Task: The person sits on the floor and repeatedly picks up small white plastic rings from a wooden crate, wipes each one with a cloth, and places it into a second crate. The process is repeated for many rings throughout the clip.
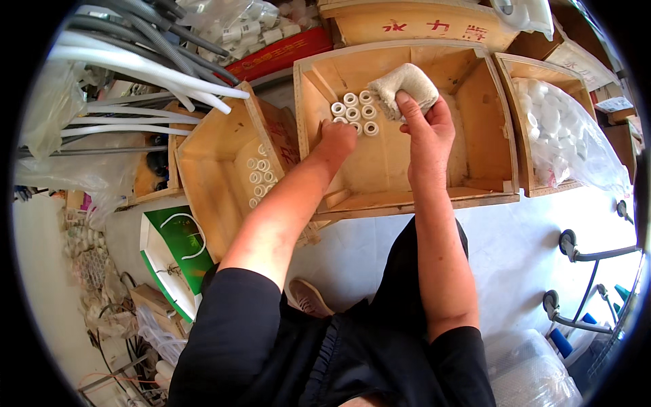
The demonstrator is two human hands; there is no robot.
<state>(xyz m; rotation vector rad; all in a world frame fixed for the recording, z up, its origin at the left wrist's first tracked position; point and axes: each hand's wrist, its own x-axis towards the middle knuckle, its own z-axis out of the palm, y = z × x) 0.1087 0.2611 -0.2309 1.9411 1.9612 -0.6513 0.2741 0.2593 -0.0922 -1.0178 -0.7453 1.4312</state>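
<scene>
My right hand (430, 124) grips a folded beige cloth (407, 84), thumb on top, above the large wooden box (417, 173). Inside that box, several white ring-shaped plastic pipe fittings (352, 113) stand in short rows at the left side, hollow ends up. My left hand (339, 137) reaches down at the near-left edge of this group. Its fingers point away from me and are partly hidden, so whether they hold a fitting cannot be told. More white fittings (263, 165) are lined up in a second wooden box (218, 168) to the left, partly behind my left forearm.
A wooden box (580, 99) at the right holds a clear bag of white fittings (552, 114). White and grey pipes (152, 71) jut in from the upper left. A green paper bag (185, 236) stands below the left box. Wheeled metal legs (572, 252) are at the right.
</scene>
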